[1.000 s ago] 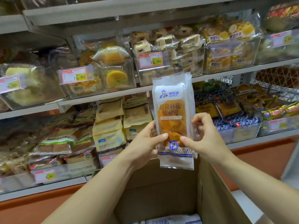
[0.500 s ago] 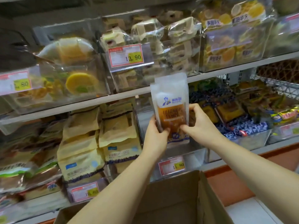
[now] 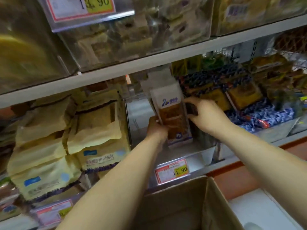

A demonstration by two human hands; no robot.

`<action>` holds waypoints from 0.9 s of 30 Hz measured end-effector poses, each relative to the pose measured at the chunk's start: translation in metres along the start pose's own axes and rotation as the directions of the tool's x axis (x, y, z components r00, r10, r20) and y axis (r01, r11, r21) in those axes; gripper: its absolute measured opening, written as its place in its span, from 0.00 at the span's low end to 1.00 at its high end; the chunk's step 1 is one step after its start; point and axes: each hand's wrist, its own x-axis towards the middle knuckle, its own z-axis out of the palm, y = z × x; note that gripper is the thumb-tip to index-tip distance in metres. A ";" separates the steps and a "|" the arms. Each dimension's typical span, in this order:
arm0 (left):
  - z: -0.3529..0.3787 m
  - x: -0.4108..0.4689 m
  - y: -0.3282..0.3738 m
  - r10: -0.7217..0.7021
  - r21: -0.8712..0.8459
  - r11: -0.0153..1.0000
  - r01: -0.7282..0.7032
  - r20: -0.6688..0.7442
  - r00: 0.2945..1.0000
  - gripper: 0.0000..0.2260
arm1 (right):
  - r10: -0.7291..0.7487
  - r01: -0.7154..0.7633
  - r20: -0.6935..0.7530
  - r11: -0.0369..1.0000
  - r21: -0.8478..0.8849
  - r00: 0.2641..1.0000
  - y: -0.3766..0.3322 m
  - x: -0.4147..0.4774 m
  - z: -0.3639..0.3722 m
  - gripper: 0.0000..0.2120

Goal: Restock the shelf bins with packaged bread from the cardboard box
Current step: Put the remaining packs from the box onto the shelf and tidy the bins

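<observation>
A white bread packet point(image 3: 172, 117) with a brown loaf showing through its window stands upright inside a clear plastic shelf bin point(image 3: 197, 156) on the lower shelf. My left hand point(image 3: 157, 128) grips the packet's lower left edge. My right hand point(image 3: 205, 113) holds its right side, fingers curled round the edge. The cardboard box point(image 3: 191, 205) sits open below my arms at the bottom of the view; its inside is dark and its contents are hidden.
Cream-coloured bread bags point(image 3: 66, 143) fill the bin to the left. Blue-patterned packets point(image 3: 259, 117) fill the bin to the right. A shelf board point(image 3: 149, 63) with clear bins of pastries runs overhead. A price tag point(image 3: 172, 171) hangs on the bin's front.
Both hands carried the packet forward and down from in front of the shelf into the clear bin. The view moved closer to the shelf.
</observation>
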 end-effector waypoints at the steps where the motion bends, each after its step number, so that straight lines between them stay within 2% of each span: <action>1: 0.002 0.004 -0.003 -0.002 0.013 1.000 0.002 -0.005 1.000 0.23 | -0.009 0.009 0.017 1.000 0.018 1.000 0.002 -0.003 0.002 0.25; 8: 0.018 0.008 0.000 0.024 0.007 1.000 -0.024 -0.127 0.992 0.19 | -0.048 0.049 -0.022 0.998 0.029 0.999 0.006 -0.018 0.009 0.22; 14: 0.017 0.006 0.005 0.003 0.015 1.000 -0.001 -0.083 0.997 0.23 | -0.062 0.062 -0.007 0.996 0.061 0.998 0.004 -0.025 0.003 0.18; 17: 0.011 -0.001 0.004 -0.006 0.019 1.000 0.007 -0.058 0.998 0.28 | -0.056 0.055 -0.049 0.998 -0.036 0.997 0.001 -0.030 0.001 0.16; 19: 0.008 -0.011 0.009 0.030 0.064 0.998 -0.028 -0.037 0.999 0.30 | -0.090 0.083 -0.089 0.993 -0.079 0.992 -0.004 -0.035 -0.002 0.14; 23: -0.002 -0.048 0.026 0.158 0.212 0.965 -0.156 0.009 0.987 0.22 | -0.170 0.161 -0.149 0.984 -0.072 0.974 -0.019 -0.054 -0.012 0.12; 27: -0.025 -0.096 0.028 0.282 0.336 0.903 -0.270 0.013 0.959 0.24 | -0.225 0.222 -0.123 0.974 -0.037 0.967 -0.041 -0.085 -0.022 0.11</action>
